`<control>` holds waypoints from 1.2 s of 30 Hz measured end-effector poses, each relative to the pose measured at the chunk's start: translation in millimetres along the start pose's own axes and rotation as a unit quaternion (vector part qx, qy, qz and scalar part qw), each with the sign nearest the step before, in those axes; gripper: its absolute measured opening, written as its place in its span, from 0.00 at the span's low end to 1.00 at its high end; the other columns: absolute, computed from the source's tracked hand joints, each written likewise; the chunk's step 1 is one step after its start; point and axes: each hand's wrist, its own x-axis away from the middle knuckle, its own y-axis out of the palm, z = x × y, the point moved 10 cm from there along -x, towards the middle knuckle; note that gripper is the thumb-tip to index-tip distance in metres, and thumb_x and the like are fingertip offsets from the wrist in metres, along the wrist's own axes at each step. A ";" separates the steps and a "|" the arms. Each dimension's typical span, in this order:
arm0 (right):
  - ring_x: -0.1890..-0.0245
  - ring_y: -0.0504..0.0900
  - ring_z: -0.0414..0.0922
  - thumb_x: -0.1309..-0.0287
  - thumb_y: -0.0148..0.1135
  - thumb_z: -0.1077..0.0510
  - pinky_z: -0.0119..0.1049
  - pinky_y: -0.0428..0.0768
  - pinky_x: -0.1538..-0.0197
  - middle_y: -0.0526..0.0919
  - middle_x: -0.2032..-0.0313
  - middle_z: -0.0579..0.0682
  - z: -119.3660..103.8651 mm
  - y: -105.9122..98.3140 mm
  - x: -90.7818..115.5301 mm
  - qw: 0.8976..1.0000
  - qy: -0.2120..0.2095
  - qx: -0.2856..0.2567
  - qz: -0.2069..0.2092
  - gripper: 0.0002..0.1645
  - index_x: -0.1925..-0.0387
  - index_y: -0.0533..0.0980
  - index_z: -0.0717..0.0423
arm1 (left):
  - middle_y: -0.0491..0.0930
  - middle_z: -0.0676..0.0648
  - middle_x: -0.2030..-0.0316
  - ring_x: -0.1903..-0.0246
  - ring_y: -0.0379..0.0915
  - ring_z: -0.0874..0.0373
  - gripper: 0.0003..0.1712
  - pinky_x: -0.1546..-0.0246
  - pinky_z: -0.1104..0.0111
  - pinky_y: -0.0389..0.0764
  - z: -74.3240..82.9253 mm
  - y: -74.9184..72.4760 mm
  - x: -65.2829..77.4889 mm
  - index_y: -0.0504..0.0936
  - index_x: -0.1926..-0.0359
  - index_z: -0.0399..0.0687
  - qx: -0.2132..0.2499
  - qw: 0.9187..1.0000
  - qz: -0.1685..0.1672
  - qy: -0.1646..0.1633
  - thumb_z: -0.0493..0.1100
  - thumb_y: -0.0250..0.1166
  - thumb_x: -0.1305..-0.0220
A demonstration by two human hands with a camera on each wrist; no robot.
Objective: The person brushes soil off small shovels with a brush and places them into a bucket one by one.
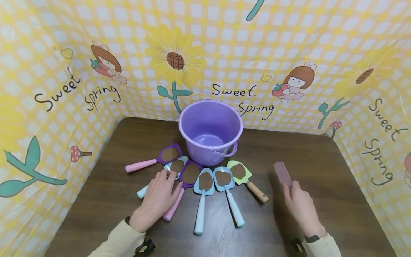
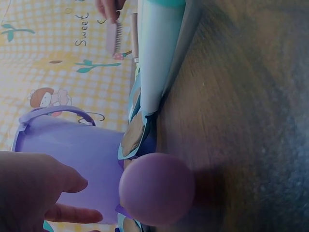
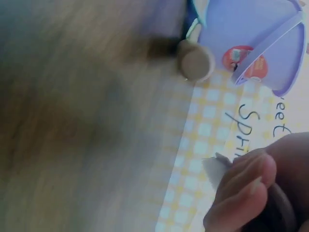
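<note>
In the head view, my right hand (image 1: 302, 203) grips a pale pink brush (image 1: 282, 173) above the table's right side. The left wrist view shows bristles along one side of this brush (image 2: 114, 38). My left hand (image 1: 157, 194) is over a light blue toy shovel (image 1: 142, 191) and partly hides it, fingers loosely extended; I cannot tell whether they touch it. Just right of that hand lies a purple shovel with a pink handle (image 1: 174, 205). Brown, flat material covers part of each shovel blade.
A purple bucket (image 1: 210, 150) stands at the back. Around its front fan out another purple shovel (image 1: 141, 166), two light blue shovels (image 1: 199, 214) and a green shovel with a wooden handle (image 1: 257, 192). Yellow checked cloth (image 1: 205, 71) surrounds the dark wooden table (image 1: 257, 235).
</note>
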 end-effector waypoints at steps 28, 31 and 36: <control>0.79 0.71 0.50 0.18 0.42 0.52 0.43 0.69 0.75 0.69 0.77 0.52 -10.0 4.4 -6.9 0.999 0.028 -0.033 -0.013 0.20 0.65 0.70 0.61 | 0.79 0.41 0.63 0.66 0.73 0.45 0.12 0.70 0.56 0.73 6.4 5.4 -2.3 0.81 0.58 0.41 -0.001 1.000 -0.020 -0.002 0.46 0.70 0.32; 0.79 0.71 0.49 0.18 0.41 0.51 0.42 0.69 0.75 0.70 0.77 0.52 -13.2 3.1 -7.0 0.999 0.024 -0.035 -0.017 0.21 0.64 0.70 0.61 | 0.79 0.41 0.63 0.67 0.73 0.45 0.13 0.71 0.56 0.73 7.7 4.2 -1.2 0.82 0.58 0.41 0.002 1.000 -0.018 -0.002 0.46 0.70 0.32; 0.79 0.72 0.50 0.18 0.42 0.51 0.42 0.70 0.74 0.71 0.77 0.53 -18.9 -1.7 -6.7 0.999 0.014 -0.031 -0.012 0.21 0.65 0.70 0.62 | 0.79 0.42 0.65 0.65 0.76 0.45 0.13 0.67 0.54 0.77 19.3 4.3 -2.9 0.83 0.57 0.41 -0.002 1.000 -0.016 0.023 0.46 0.71 0.33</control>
